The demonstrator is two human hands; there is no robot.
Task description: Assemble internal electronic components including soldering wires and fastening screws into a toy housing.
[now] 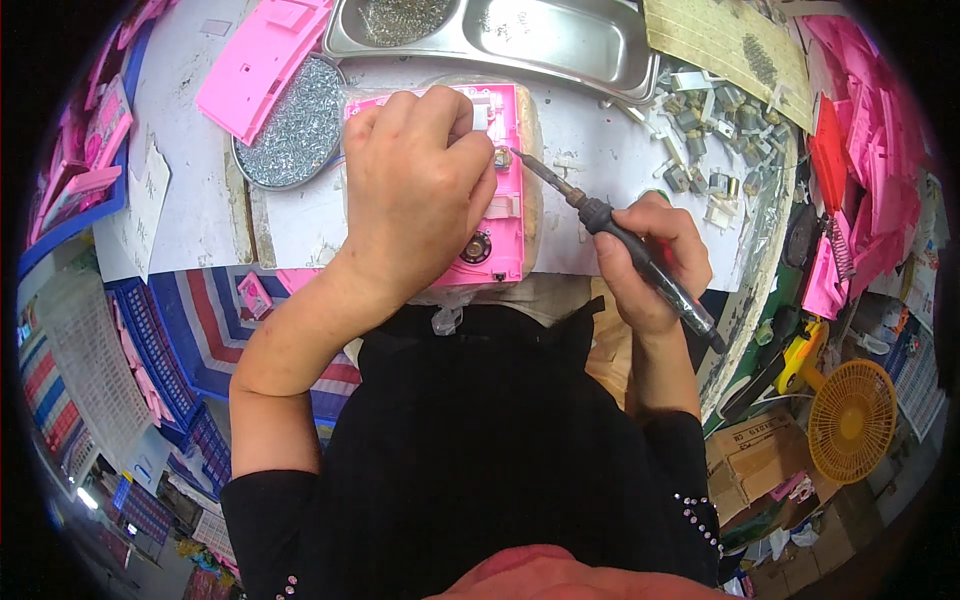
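Housing of bright pink plastic [511, 232], rectangular and open-faced, sits on a beige cushioned pad [535, 190] atop a white worktable [575, 245], and here are 2 bare hands at work! The left hand [415, 190] is right over the housing, fingers curled in tight; whether they grip anything can't be told, the knuckles hide it. And the right hand [655, 260], just right of the housing, has its fingers wrapped around a slim soldering iron with a black handle [640, 255]. Its thin metal tip slants left over the housing, close to a small metallic component [502, 158]; contact is too close to call! Low in the housing sits a round black speaker [476, 248].

Left of the housing, a round metal dish [262, 182] brims with small silver screws [300, 115], a flat pink plastic panel [258, 72] overlapping it. Beyond the housing, there's a shiny steel tray [560, 40] with 2 compartments in view, the left one heaped with tiny brownish metal parts [400, 20]. Right of the housing, small motors with white plastic fittings [715, 125] lie scattered!
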